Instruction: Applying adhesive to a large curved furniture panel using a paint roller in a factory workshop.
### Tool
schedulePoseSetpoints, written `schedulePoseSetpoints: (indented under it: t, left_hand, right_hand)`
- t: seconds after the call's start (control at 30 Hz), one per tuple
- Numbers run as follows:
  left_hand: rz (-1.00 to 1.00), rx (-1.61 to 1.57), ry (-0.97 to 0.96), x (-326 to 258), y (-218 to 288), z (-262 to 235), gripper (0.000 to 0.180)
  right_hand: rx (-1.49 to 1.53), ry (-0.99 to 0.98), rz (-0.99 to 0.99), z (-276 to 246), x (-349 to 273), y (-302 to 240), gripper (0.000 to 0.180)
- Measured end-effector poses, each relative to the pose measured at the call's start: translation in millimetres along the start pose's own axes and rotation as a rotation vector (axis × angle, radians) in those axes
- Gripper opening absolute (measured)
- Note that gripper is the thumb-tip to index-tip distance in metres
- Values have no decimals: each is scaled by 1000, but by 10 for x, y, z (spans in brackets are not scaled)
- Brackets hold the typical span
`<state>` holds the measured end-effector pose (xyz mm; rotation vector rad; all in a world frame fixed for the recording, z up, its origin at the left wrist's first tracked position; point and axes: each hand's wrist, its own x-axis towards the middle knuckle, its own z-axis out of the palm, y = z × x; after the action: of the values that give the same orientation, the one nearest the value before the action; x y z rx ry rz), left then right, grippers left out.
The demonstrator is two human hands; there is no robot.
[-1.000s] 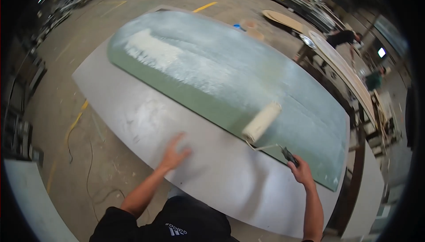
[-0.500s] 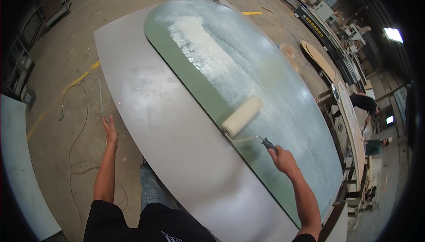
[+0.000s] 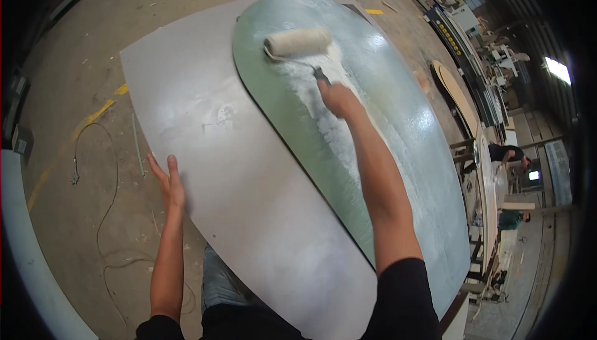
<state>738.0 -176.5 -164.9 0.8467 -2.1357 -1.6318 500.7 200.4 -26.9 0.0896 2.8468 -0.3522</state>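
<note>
Roller (image 3: 297, 42) moved to far end; one right hand (image 3: 337, 98), one green panel (image 3: 410, 153).

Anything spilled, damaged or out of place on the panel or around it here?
Nothing looks damaged. White smears lie on the grey board, off the green panel where the right hand works the paint roller. A loose cable loops across the floor.

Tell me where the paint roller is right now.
In the head view, the paint roller lies at the far end of the green panel, held by the right hand.
</note>
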Motion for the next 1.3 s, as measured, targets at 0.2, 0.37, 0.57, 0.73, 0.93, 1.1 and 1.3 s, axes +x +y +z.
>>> schedulePoseSetpoints:
  t: [0.2,0.37,0.57,0.73,0.93,1.1,1.3]
  left_hand:
    - [7,63,48,89,140,-26,94]
    - [65,119,45,222,62,-84,94]
    - [187,237,8,48,-57,-151,90]
    - [244,141,-1,11,-123,29,91]
    - [215,268,-5,109,-125,-7,88]
    - [251,257,4,162,98,-190,81]
    - [291,168,-43,46,-97,-19,86]
  right_hand:
    - [-36,61,95,-189,-133,493,73]
    - [-125,-2,218,-95,-1493,1767,76]
    - [-191,-26,201,-538,-1776,2135,74]
    - [-134,-81,116,-681,141,1311,79]
    - [128,-104,93,-199,228,527,62]
    - [-143,-159,43,-242,-1654,1395,54]
    - [-477,-230,-117,-934,-1022,1552,53]
